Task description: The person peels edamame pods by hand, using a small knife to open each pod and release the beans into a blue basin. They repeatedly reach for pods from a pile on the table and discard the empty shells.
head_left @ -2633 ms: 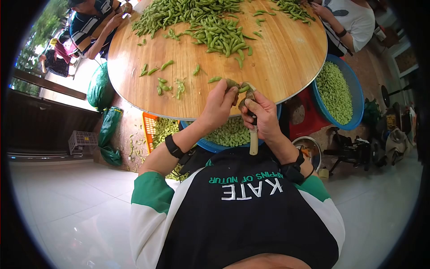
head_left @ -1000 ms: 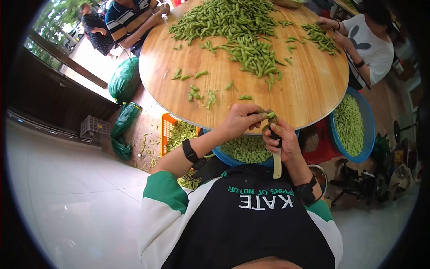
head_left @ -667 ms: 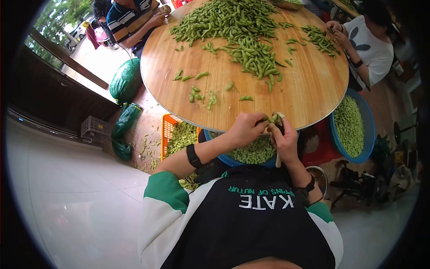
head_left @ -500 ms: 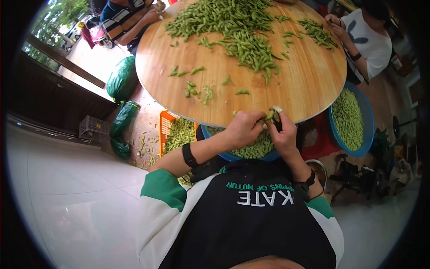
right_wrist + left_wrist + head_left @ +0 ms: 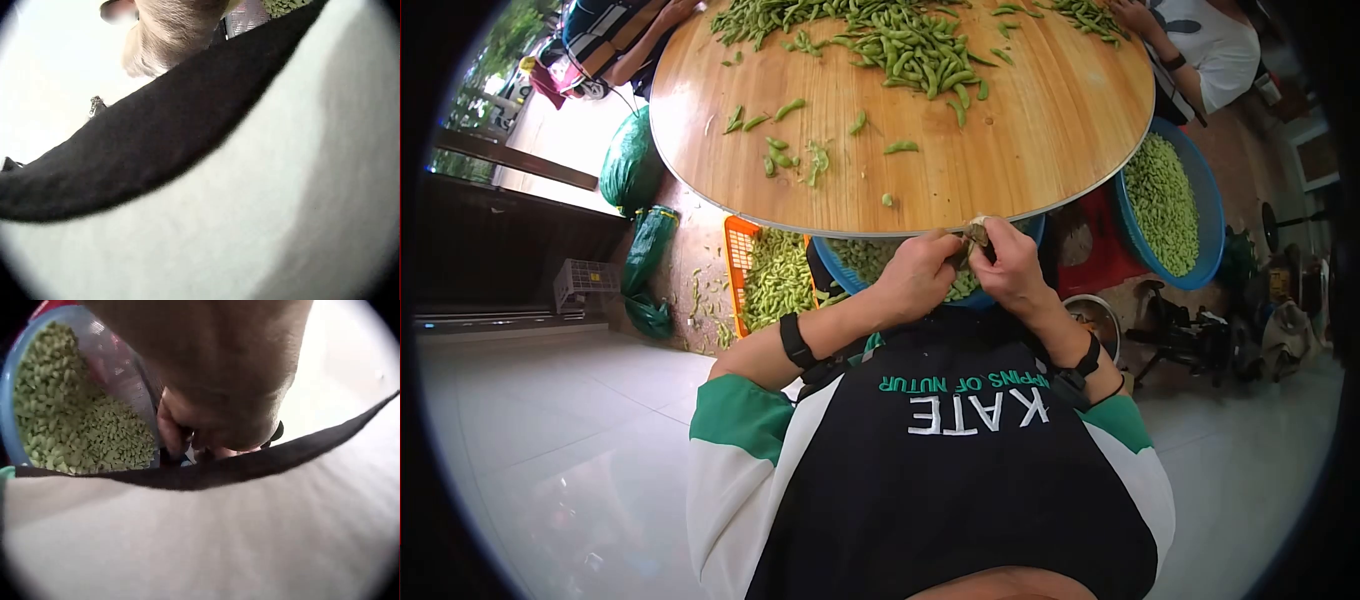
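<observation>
My left hand (image 5: 917, 272) and right hand (image 5: 1008, 266) meet at the near table edge, fingertips together. Both hands have curled fingers, with a soybean pod pinched between them and mostly hidden by the fingers. Brown coverings (image 5: 976, 234) show on the right fingertips. The cream-handled tool seen earlier in my right hand is hidden now. Beneath the hands stands a blue basin (image 5: 832, 262) of shelled green beans (image 5: 94, 419). In the left wrist view the left hand (image 5: 212, 406) is bent over and shadowed; the right wrist view catches only part of the right hand (image 5: 172, 37).
A heap of soybean pods (image 5: 915, 50) lies on the round wooden table (image 5: 1020, 150), with loose pods (image 5: 788, 108) to the left. An orange crate (image 5: 737, 262) of husks, a second blue basin (image 5: 1212, 240) and green sacks (image 5: 628, 165) stand around it. Two people sit opposite.
My hands have drawn back from over the table to its near edge. The tool's cream handle has gone from sight. A small green piece now shows on the table. The head view has shifted.
</observation>
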A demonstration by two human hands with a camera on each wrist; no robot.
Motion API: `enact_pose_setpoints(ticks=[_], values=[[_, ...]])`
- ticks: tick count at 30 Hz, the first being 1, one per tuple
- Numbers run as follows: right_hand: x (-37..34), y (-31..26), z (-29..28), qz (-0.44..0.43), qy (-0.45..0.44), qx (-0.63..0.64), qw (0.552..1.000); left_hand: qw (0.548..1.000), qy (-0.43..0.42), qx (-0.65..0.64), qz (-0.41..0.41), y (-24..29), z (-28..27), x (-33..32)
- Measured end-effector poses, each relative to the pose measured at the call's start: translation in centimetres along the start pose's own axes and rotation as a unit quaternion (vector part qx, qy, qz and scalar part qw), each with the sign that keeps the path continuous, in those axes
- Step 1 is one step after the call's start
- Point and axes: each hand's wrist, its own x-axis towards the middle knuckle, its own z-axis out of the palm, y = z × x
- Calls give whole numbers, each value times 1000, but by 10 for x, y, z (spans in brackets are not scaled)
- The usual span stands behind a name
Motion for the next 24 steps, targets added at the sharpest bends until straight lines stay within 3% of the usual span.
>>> enact_pose_setpoints(ticks=[2, 5, 7, 8, 10, 14, 15, 16, 17, 19, 23, 24], values=[[1, 2, -3, 27, 3, 5, 1000, 999, 0, 32, 31, -1, -2, 1], [0, 6, 0, 3, 29, -14, 999, 999, 16, 35, -26, 10, -7, 0], [1, 0, 3, -5, 33, -2, 999, 988, 18, -107, -109, 15, -11, 2], [2, -2, 4, -11, 37, 9, 999, 988, 19, -107, -109, 15, -12, 2], [4, -4, 7, -17, 37, 16, 999, 893, -34, -382, -237, 12, -18, 4], [13, -13, 7, -18, 24, 39, 999, 895, -38, -381, -230, -1, -31, 3], [15, -11, 7, -18, 25, 39, 999, 963, 3, -229, -142, 5, -38, 2], [17, -7, 7, 5, 28, 47, 998, 995, 46, -71, -49, 9, -43, 0], [19, -4, 7, 27, 31, 56, 998, 995, 47, -71, -48, 5, -51, 2], [21, -7, 0, 41, -4, 94, 995, 972, 167, 158, 47, -5, -69, 12], [18, -8, 3, 2, -67, 116, 991, 963, 189, 186, 42, -31, -61, 22], [16, -6, 5, -25, -82, 104, 991, 978, 178, 106, 0, -25, -53, 20]])
